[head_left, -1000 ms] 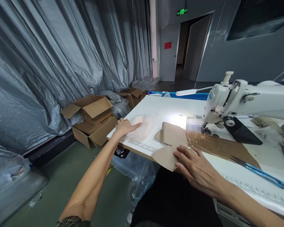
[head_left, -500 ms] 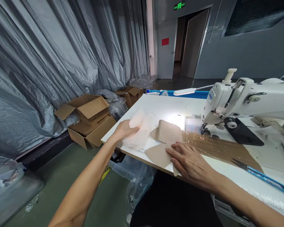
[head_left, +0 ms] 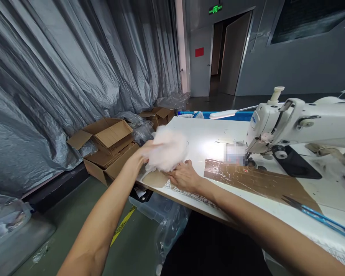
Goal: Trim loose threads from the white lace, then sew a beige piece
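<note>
White cloth [head_left: 168, 149] is bunched up in a soft, puffy heap with a faint pink tint, its edges blurred and ragged, over the left end of the white table [head_left: 195, 132]. Taking twelve o'clock as straight ahead of the person, it sits near eleven o'clock. The left hand [head_left: 147, 150] grips its nine o'clock side, though the cloth hides some of the fingertips. At its five o'clock edge is the right hand [head_left: 185, 176], fingers bent; from here I can't tell whether they pinch anything. A smooth beige piece [head_left: 154, 179] shows below the cloth, at its seven o'clock, beside the right fingers. Well apart, towards two o'clock, stands the sewing machine [head_left: 287, 120], with a shiny brown sheet [head_left: 255, 178] in front and blue snips [head_left: 324, 220] lying near its right end.
</note>
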The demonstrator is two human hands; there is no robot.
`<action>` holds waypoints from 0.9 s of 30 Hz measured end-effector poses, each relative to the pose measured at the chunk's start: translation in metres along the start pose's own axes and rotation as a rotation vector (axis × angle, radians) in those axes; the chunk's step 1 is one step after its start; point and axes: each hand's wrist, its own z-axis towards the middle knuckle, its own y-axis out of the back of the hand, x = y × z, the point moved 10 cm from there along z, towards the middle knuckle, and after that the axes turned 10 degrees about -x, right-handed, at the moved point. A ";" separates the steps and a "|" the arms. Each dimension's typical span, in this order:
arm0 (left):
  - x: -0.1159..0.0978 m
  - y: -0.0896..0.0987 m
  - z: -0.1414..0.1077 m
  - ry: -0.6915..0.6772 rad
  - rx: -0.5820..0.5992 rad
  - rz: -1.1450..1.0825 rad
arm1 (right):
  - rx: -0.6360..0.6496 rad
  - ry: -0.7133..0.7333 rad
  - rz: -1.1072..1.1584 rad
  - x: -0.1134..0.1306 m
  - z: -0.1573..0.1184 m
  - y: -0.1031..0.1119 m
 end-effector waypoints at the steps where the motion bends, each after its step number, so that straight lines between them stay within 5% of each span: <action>1: 0.004 -0.009 0.000 0.001 0.035 0.022 | -0.002 0.010 -0.017 0.000 0.000 0.002; 6: 0.007 -0.019 0.012 -0.080 0.099 0.168 | -0.119 0.049 -0.134 -0.011 -0.042 0.032; 12: -0.003 0.006 0.043 -0.232 -0.038 0.312 | -0.208 -0.091 -0.105 -0.059 -0.146 0.071; 18: 0.013 0.025 0.045 -0.023 0.065 0.061 | -0.223 -0.311 -0.141 -0.109 -0.232 0.092; 21: 0.015 0.024 0.042 -0.053 0.099 0.263 | -0.267 -0.358 -0.119 -0.120 -0.250 0.091; 27: -0.032 0.035 0.046 -0.476 -0.064 0.721 | -0.264 -0.345 -0.127 -0.121 -0.249 0.084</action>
